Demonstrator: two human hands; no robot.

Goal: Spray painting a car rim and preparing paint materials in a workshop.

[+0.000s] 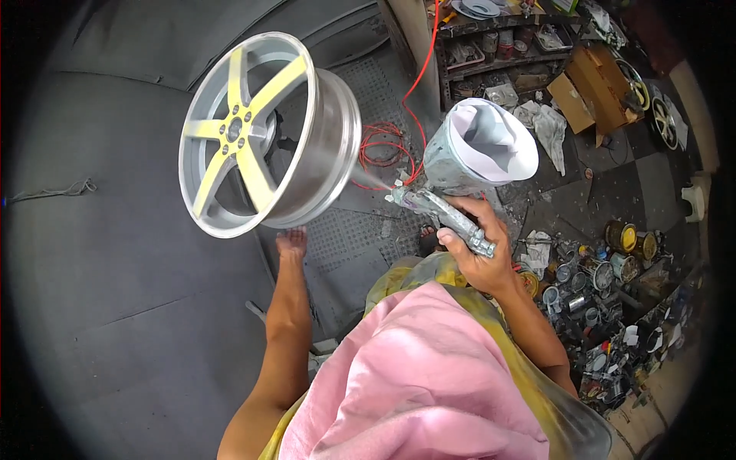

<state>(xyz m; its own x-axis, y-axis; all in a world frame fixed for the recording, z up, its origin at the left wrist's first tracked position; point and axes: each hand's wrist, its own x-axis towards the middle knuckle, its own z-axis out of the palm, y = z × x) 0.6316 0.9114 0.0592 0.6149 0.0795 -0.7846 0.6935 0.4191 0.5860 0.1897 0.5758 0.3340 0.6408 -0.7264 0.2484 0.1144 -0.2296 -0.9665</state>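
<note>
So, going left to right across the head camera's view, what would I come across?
Thin, tangled grey cord → large silver metal wheel with yellow spokes → coil of thin red hose → round, pale grey cup with a white liner → opened brown cardboard box → pale-rimmed spoked wheel.

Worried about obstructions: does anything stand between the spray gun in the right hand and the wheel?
Nothing solid shows between the spray gun and the wheel, only what looks like faint mist; the red hose coils on the floor beyond.
</note>
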